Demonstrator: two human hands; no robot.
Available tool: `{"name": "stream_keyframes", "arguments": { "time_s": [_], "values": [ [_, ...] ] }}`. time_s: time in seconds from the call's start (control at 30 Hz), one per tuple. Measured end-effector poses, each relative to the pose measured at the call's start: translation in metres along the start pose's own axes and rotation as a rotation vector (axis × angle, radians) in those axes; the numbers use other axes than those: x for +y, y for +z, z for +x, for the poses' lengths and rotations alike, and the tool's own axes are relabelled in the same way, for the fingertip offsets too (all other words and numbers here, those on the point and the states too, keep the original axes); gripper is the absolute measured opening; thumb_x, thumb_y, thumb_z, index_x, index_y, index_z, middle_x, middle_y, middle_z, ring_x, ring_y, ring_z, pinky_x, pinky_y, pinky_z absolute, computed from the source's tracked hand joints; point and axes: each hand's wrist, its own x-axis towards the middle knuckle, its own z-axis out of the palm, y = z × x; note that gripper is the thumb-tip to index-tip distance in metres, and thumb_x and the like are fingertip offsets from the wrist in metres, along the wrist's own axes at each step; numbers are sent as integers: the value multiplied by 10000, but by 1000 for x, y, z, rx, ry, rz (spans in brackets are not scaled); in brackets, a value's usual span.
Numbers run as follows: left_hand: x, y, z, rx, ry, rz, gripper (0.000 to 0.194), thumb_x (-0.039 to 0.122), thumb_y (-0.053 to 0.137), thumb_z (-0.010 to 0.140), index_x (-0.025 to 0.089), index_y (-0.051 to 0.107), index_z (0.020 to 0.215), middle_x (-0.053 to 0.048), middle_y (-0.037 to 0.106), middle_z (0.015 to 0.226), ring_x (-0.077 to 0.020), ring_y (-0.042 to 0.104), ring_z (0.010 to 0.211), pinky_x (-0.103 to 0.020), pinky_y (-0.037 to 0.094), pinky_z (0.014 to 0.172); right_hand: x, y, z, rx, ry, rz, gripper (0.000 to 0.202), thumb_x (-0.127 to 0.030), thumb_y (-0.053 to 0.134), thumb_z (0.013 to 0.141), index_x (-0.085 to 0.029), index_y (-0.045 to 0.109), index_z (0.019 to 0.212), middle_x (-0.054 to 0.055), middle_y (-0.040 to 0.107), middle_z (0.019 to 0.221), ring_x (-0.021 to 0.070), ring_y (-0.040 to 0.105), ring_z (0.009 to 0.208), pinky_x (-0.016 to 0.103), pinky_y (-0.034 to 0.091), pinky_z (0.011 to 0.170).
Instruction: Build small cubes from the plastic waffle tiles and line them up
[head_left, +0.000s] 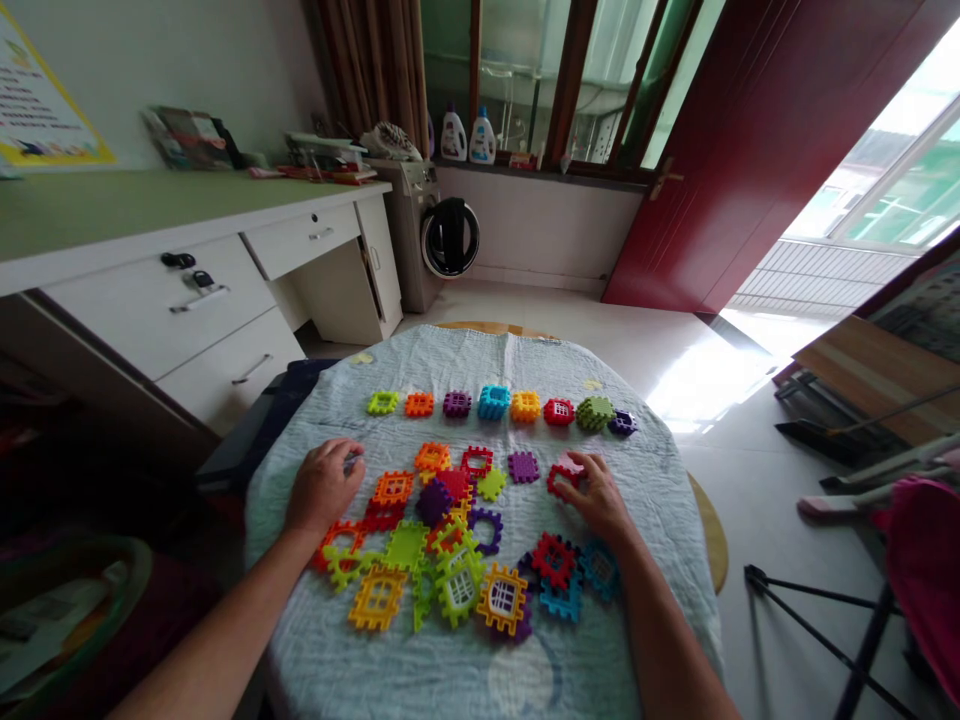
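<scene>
My right hand (pixel 598 497) has its thumb and fingers on a red square building block (pixel 561 484) with an open middle, at the right of the loose pieces. My left hand (pixel 324 486) rests at the left of the pile, its fingers curled together; a small dark spot shows at the fingertips, too small to name. Between my hands lie notched plastic blocks, among them an orange block (pixel 394 489), a purple block (pixel 523 467), a lime green block (pixel 407 546) and a yellow window block (pixel 502 599). Some overlap and partly hide others.
Along the far side of the cloth-covered table (pixel 480 355) runs a row of small stacks sorted by colour, including a blue stack (pixel 494 402) and an olive green stack (pixel 595 413). A desk (pixel 202 220), a washing machine (pixel 420 230) and a red door (pixel 720 150) stand beyond.
</scene>
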Motion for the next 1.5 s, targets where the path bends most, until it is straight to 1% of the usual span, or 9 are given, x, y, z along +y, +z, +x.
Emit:
{"name": "stream_keyframes", "arguments": {
  "time_s": [0.13, 0.33, 0.5, 0.7, 0.8, 1.03, 1.23, 1.37, 1.5],
  "values": [
    [-2, 1, 0, 6, 13, 4, 185, 273, 465, 816, 180, 612, 877, -104, 675, 969, -275, 608, 973, -414, 462, 939, -2, -4, 1, -108, -62, -126, 487, -349, 734, 639, -237, 649, 1105, 68, 592, 1163, 265, 534, 1107, 428, 405, 1008],
    [0, 1, -1, 14, 8, 1, 164, 250, 477, 811, 182, 609, 881, -95, 668, 969, -268, 604, 971, -402, 463, 929, -9, -9, 3, -179, -36, -194, 405, -313, 671, 713, -211, 650, 1104, 75, 591, 1129, 245, 538, 1056, 396, 405, 981],
    [1, 1, -1, 27, 0, -7, 145, 240, 484, 809, 188, 604, 873, -91, 670, 974, -263, 604, 975, -392, 462, 925, -33, -11, 11, -174, -41, -383, 539, -326, 712, 694, -185, 622, 1206, 127, 568, 1214, 297, 503, 1087, 444, 405, 952],
    [3, -1, -1, 24, -6, -15, 139, 239, 486, 807, 192, 602, 866, -92, 671, 959, -264, 611, 958, -397, 466, 919, -100, 28, 28, -339, -300, -351, 487, -339, 706, 763, -223, 625, 1229, 84, 586, 1282, 274, 480, 1113, 395, 391, 938],
    [5, -2, -1, 28, -19, -21, 138, 236, 485, 807, 193, 600, 871, -94, 672, 970, -262, 609, 964, -396, 468, 918, -116, 53, 34, -419, -347, -352, 444, -303, 699, 781, -252, 638, 1217, 65, 614, 1257, 257, 492, 1090, 375, 386, 920],
    [5, -2, -1, 23, -27, -37, 140, 233, 489, 801, 192, 603, 871, -95, 672, 970, -267, 609, 960, -407, 471, 917, -109, 70, 39, -362, -370, -290, 146, -215, 661, 800, -213, 716, 936, 60, 680, 978, 209, 559, 937, 326, 407, 874],
    [5, -2, -1, 24, -19, -35, 143, 240, 484, 807, 192, 603, 871, -98, 674, 971, -267, 608, 961, -408, 471, 916, -96, 39, 30, -155, -217, 25, 210, -278, 500, 905, -201, 695, 913, 37, 677, 792, 169, 603, 749, 276, 445, 726],
    [5, -2, -1, 18, -22, -23, 138, 238, 481, 806, 195, 600, 860, -97, 674, 973, -263, 607, 960, -402, 467, 919, -80, 19, 12, -224, -15, 115, 213, -319, 537, 863, -197, 647, 999, -39, 594, 586, 127, 523, 538, 244, 408, 586],
    [4, -1, -1, 16, -18, -20, 150, 241, 477, 806, 192, 604, 870, -100, 677, 979, -263, 604, 966, -406, 464, 926, -71, 15, -7, -280, 3, -36, 133, -274, 542, 833, -202, 616, 918, -13, 614, 678, 149, 563, 633, 265, 420, 625]
  ]
}}
